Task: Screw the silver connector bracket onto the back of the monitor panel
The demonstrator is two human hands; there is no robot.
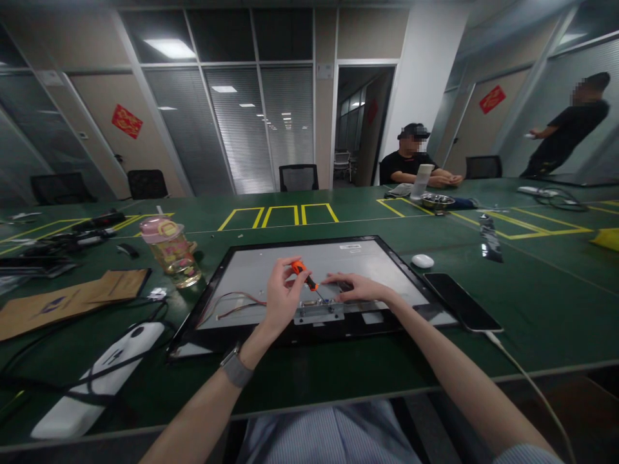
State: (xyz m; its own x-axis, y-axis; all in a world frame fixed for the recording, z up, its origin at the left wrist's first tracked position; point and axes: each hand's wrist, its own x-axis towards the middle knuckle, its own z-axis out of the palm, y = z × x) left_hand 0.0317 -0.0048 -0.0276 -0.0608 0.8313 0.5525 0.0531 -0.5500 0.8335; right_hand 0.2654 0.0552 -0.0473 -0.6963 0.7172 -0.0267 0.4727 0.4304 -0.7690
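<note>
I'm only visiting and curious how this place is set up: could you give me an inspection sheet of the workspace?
Surface: green table with yellow tape marks.
Job's things: screwdriver, its tip at a bracket along the near edge of the panel.
Clutter: bottle, paper bag and white device to the left; phone and white case to the right.
Hands: left hand grips the screwdriver; right hand is by the bracket, its grip unclear.
Cables: wires on the panel; black cable over the white device; white cable at the phone.
Surroundings: seated person across the table, standing person far right, chairs, open doorway.
</note>
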